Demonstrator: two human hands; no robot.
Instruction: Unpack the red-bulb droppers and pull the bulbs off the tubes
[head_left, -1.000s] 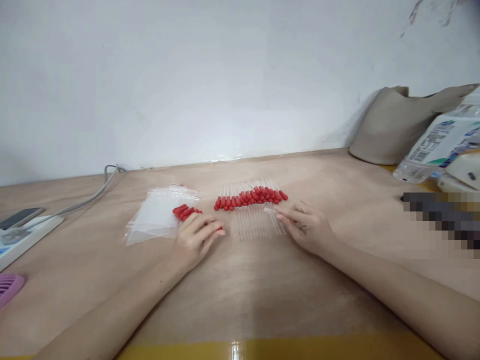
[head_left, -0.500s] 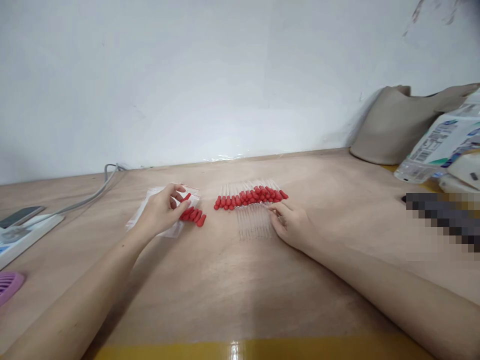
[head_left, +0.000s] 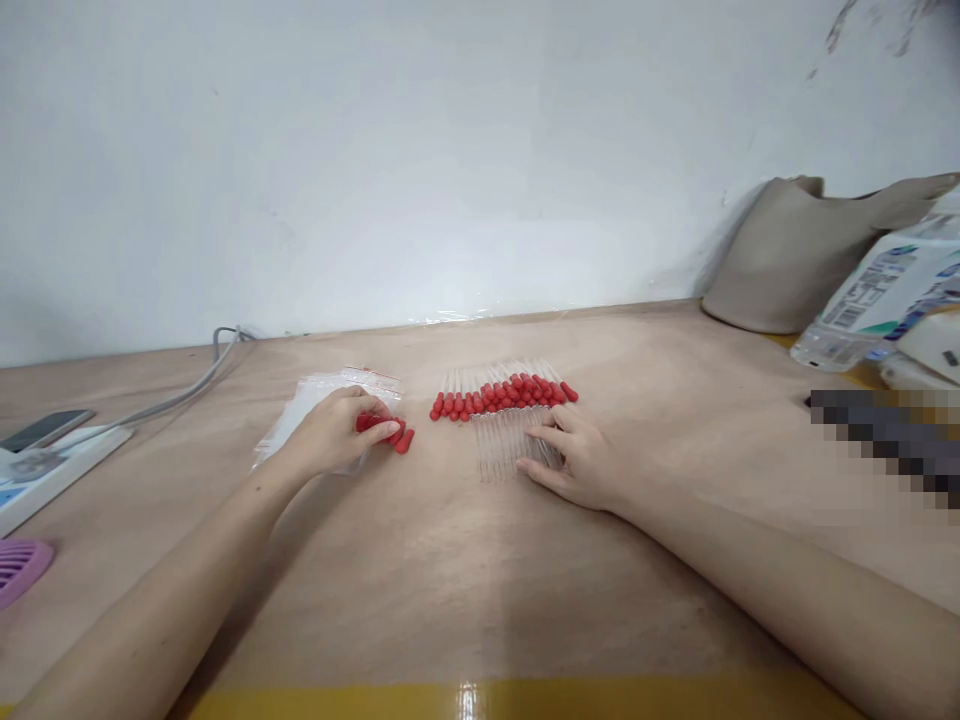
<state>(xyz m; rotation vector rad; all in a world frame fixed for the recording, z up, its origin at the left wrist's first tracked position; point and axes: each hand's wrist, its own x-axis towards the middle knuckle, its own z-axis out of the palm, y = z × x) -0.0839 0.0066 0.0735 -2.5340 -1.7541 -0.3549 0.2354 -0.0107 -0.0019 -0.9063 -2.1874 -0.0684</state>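
Observation:
My left hand point(head_left: 337, 430) rests low over a small group of red rubber bulbs point(head_left: 405, 440), its thumb and fingers closed around some of them. Clear plastic zip bags point(head_left: 292, 405) lie under and behind that hand. To the right, my right hand point(head_left: 581, 460) reaches over a row of thin clear glass tubes point(head_left: 499, 445), thumb and index finger apart, their tips at the tubes' right side. Just behind these tubes lies a row of droppers with red bulbs point(head_left: 502, 393), their clear stems pointing toward the wall.
A grey cable point(head_left: 187, 388) runs to a white power strip point(head_left: 67, 465) with a phone point(head_left: 49, 430) beside it. A purple slotted object point(head_left: 22, 572) sits at the left edge. On the right stand a grey-beige bag point(head_left: 787, 255) and a clear labelled bottle point(head_left: 874, 290).
My left hand has lowered onto the red bulbs, having been raised with a red bulb at its fingers. My right hand has moved toward me, its thumb and index finger spreading over the tubes.

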